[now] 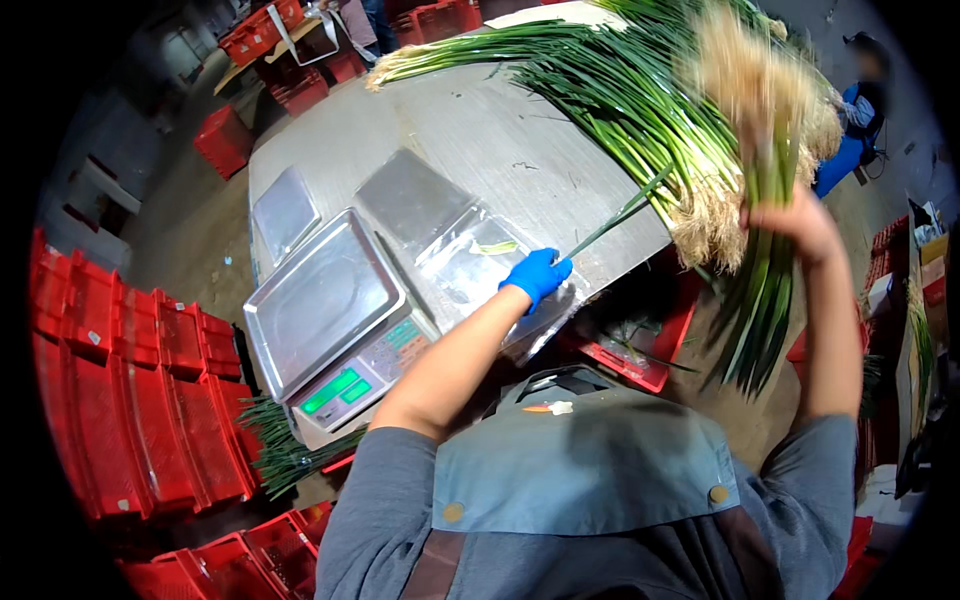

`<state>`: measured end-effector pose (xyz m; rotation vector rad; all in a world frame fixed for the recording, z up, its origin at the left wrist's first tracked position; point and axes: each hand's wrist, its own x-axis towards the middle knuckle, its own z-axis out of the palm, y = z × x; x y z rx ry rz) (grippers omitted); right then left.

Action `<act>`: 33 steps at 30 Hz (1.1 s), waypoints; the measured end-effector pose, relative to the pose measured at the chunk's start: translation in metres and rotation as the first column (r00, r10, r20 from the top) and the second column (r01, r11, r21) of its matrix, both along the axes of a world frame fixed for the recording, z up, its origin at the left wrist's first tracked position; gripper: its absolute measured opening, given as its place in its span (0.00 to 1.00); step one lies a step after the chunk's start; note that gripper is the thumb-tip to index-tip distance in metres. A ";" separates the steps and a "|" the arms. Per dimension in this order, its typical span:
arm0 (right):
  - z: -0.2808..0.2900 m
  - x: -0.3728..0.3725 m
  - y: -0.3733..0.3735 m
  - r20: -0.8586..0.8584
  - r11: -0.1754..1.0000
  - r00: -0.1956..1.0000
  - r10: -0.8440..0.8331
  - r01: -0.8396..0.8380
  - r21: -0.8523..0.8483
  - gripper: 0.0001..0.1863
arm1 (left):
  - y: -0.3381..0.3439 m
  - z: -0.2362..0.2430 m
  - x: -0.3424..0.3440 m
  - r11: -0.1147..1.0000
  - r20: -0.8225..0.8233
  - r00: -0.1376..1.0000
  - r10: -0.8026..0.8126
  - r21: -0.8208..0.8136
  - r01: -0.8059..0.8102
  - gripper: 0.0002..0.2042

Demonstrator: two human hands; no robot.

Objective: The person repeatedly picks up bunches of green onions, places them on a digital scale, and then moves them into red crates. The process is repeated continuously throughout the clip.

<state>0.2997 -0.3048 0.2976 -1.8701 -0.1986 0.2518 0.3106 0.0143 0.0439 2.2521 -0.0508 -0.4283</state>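
My left hand (537, 277), in a blue glove, is closed at the table's near edge, beside clear plastic bags. A single long green leaf (625, 212) runs from its fingers toward the heap. On the right, my bare right hand (797, 228) grips a bunch of green onions (768, 270) around the stalks. The bunch hangs upside down past the table edge: pale roots up and blurred by motion, green tops down. Behind it lies a big heap of green onions (640, 110), with bushy roots toward me.
A digital scale (325, 305) with a steel pan stands on the left of the metal table (440, 100). Red crates (140, 400) are stacked at far left. Under the near edge is a red crate (640, 365) with scraps. A person in blue (850, 130) is at far right.
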 end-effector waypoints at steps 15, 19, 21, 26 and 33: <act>-0.241 -0.224 -0.135 -0.634 0.904 0.727 -0.266 0.416 0.098 0.15 | -0.112 -0.049 0.070 0.988 0.400 0.915 0.045 0.115 -0.099 0.11; -0.271 -0.219 -0.126 -0.694 0.933 0.690 -0.206 0.352 0.073 0.15 | -0.165 -0.029 -0.006 0.798 0.179 0.804 -0.566 -0.125 0.590 0.25; -0.279 -0.209 -0.115 -0.707 0.932 0.686 -0.175 0.347 0.106 0.15 | -0.161 -0.028 -0.024 0.714 0.057 0.714 -0.698 0.133 0.687 0.28; -0.280 -0.160 -0.092 -0.668 0.996 0.742 -0.060 0.092 0.012 0.15 | -0.055 -0.033 -0.034 0.974 0.053 0.987 -0.151 0.176 0.140 0.22; -0.270 -0.079 -0.030 -0.656 0.977 0.726 0.208 -0.120 0.178 0.15 | 0.028 -0.078 -0.066 0.942 0.325 0.911 0.255 0.129 -0.310 0.14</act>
